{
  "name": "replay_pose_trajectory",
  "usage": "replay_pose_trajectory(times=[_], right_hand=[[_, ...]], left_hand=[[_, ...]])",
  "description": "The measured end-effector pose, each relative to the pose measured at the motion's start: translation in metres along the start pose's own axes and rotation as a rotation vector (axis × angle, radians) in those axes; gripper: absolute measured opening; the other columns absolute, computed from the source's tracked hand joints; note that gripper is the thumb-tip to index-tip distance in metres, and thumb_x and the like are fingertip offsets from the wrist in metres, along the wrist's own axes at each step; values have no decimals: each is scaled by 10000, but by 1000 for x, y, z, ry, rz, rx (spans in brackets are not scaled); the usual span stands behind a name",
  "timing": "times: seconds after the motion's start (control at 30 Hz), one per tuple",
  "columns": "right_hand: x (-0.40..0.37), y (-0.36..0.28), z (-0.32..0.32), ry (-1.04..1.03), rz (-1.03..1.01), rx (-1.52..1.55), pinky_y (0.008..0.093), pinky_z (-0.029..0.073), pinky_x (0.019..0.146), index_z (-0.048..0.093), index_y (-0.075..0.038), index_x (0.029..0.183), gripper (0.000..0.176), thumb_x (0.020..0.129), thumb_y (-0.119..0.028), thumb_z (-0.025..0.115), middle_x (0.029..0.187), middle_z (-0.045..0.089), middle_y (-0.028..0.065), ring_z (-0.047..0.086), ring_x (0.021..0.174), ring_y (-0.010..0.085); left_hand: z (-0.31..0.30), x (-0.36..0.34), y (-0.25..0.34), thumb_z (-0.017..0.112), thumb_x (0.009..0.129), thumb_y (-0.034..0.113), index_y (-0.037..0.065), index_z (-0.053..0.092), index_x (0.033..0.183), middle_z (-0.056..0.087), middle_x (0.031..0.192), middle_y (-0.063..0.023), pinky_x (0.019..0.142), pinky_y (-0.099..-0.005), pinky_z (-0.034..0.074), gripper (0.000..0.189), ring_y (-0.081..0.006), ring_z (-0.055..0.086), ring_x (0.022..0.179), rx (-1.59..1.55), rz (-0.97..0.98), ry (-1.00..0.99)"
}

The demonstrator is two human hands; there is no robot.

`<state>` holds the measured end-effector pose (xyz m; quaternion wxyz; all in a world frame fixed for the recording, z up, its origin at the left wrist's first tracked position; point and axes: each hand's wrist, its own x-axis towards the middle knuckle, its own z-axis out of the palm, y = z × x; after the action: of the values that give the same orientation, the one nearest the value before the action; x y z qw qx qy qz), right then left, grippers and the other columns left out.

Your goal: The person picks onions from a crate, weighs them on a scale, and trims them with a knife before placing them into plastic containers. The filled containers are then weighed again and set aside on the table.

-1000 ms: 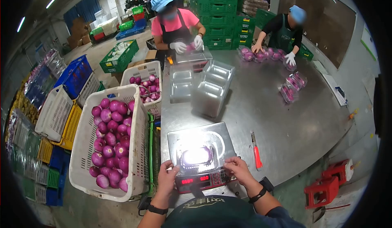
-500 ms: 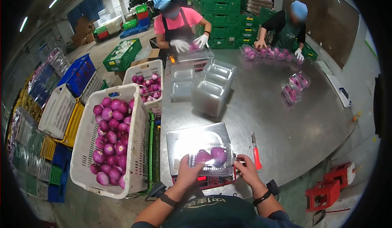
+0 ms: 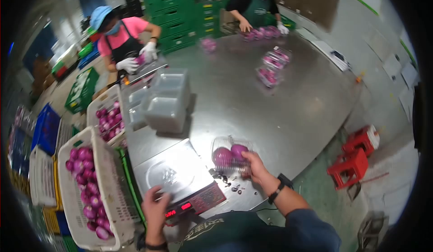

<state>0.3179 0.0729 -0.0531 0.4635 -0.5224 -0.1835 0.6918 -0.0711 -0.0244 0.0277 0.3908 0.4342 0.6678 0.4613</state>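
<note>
My right hand grips the right edge of a clear plastic clamshell box, just right of the scale. At least two purple onions show inside it. My left hand is at the front left of the digital scale, thumb and fingers apart, holding nothing. The scale's bare metal plate shines under the light, and red digits glow on its front panel.
Onions fill a white crate on the left. Stacked clear boxes stand behind the scale on the metal table. Filled boxes lie farther back. Two co-workers handle onions across the table. Red stools stand at right.
The onion box has gone from the scale to the right, held by my right hand. My left hand has let go of it. The view has turned rightward.
</note>
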Motion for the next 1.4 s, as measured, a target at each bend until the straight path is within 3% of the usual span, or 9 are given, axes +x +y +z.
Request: replay_pose_trajectory(times=[0.1,0.33,0.43,0.57,0.67,0.7,0.97,1.17,1.4], right_hand=[[76,-34,-42,208,-85,-50,323,541,477,600,-90,1276,498,978,-488,617,1112,678,98,631,607,176],[198,-130,-81,702,-497,-555,452,489,1032,513,7,1451,721,896,-394,738,1438,566,222,558,1310,333],[186,-140,-62,738,-531,-694,431,422,1132,512,33,1455,775,832,-340,784,1428,575,273,576,1305,427],[190,-123,-65,673,-496,-770,435,455,1102,575,33,1379,678,843,-324,784,1363,623,259,588,1299,399],[195,-106,-61,631,-566,-846,441,478,1063,594,35,1344,642,836,-303,795,1328,638,261,618,1241,386],[199,-102,-59,584,-616,-869,432,500,1020,613,38,1314,606,832,-281,797,1277,658,249,644,1177,361],[160,-107,121,29,-986,-836,351,570,794,722,-17,1123,321,844,-160,787,1013,725,134,701,883,220],[132,-91,286,-280,-1368,-858,458,546,894,705,-12,1026,211,947,-205,670,1033,695,180,672,1005,379],[176,-50,341,-140,-1091,-1433,507,528,926,685,0,997,315,1025,-275,534,1066,693,211,658,1056,417]], left_hand=[[-71,-9,7,751,892,68,24,653,1225,646,1028,-40,773,-298,553,350,-134,615,921,-105,50,222],[-199,-54,23,768,954,286,-30,729,1078,750,955,-128,820,-351,541,341,-219,677,854,737,69,714],[-243,-64,-34,784,931,393,-17,733,972,740,887,-129,800,-360,532,415,-216,654,790,927,-39,735],[-225,-49,-24,787,910,465,-12,725,881,728,857,-128,795,-380,521,482,-216,634,782,755,-394,669],[-221,-55,-27,761,942,454,1,751,904,717,846,-104,783,-354,515,455,-181,630,816,818,-203,692],[-249,-44,-63,718,954,157,-34,679,1059,668,883,-40,671,-302,479,221,-129,578,757,567,-167,698],[-250,-51,-87,761,891,146,-23,545,733,549,652,-53,578,-351,418,316,-141,469,609,572,-81,823],[-251,-54,-84,735,907,101,3,583,705,569,617,-14,522,-292,394,271,-90,491,551,604,-71,791],[-250,-55,-80,745,847,86,-35,575,701,565,612,-57,570,-340,427,255,-135,488,582,573,-70,853]])
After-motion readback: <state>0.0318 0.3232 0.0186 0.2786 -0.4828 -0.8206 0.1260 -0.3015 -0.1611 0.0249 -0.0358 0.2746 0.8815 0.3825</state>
